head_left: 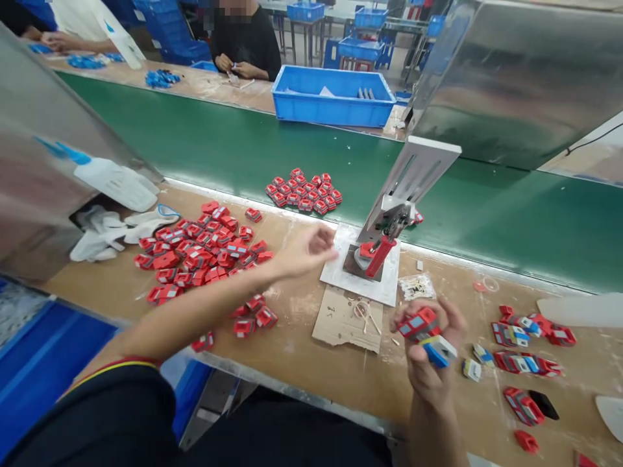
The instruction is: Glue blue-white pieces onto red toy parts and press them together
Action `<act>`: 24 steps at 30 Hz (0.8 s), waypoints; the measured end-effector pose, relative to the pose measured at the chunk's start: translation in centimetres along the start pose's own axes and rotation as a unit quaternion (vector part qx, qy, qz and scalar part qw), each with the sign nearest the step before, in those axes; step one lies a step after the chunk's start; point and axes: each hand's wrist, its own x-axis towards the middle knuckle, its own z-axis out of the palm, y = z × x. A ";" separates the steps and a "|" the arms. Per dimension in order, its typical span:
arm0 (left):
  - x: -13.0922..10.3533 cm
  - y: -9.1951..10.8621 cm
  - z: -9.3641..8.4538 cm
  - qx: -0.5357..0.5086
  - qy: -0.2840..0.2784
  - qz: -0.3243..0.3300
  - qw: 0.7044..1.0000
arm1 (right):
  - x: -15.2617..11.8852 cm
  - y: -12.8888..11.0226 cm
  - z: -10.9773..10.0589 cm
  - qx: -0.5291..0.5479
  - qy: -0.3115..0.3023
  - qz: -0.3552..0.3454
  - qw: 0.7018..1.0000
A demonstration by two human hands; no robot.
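My right hand (435, 353) holds a red and grey toy piece (419, 324) together with a blue, white and yellow piece (439, 350), above the right part of the table. My left hand (314, 251) is over the left edge of the white base plate (335, 275), with its fingers curled and apart and nothing seen between them. Just right of it stands a metal press with a red handle (380, 257). A red piece (366, 251) sits in the press, partly behind the handle. Many red and grey pieces (197, 259) are heaped left of my left forearm.
Red pieces (304, 191) lie on the green conveyor (219, 139). White bottle (117, 183) and gloves (100, 237) are at the left. More toy pieces (528, 363) lie at the right. Cardboard (335, 321) is before the press. Beyond are a blue crate (335, 107) and people.
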 end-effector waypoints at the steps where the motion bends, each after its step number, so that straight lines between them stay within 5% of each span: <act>1: 3.0 -0.2 -1.7 0.136 0.039 0.005 0.990 | -0.2 0.2 -1.3 -0.031 0.018 0.023 0.999; 3: 9.6 -0.7 -4.3 0.372 0.062 -0.035 0.925 | -0.8 0.8 -3.9 -0.125 0.051 0.081 0.988; 7: 20.8 -2.2 -4.4 0.441 0.043 -0.079 0.893 | -2.4 1.4 -6.8 -0.267 0.114 0.155 0.944; 12: 26.7 -4.4 -2.7 0.486 -0.070 -0.146 0.859 | -2.9 0.7 -6.7 -0.323 0.168 0.207 0.908; 15: 26.2 -4.8 -4.2 0.495 -0.146 -0.127 0.847 | -2.7 1.5 -7.3 -0.316 0.172 0.231 0.904; 18: 23.1 -4.7 -5.9 0.495 -0.238 -0.077 0.832 | -2.6 3.3 -8.4 -0.301 0.135 0.240 0.913; 21: 17.3 -5.1 -6.4 0.497 -0.288 -0.038 0.818 | -2.4 4.5 -8.5 -0.284 0.100 0.238 0.923; 24: 10.4 -6.4 -6.3 0.527 -0.247 0.023 0.812 | -1.9 4.5 -7.7 -0.269 0.104 0.236 0.928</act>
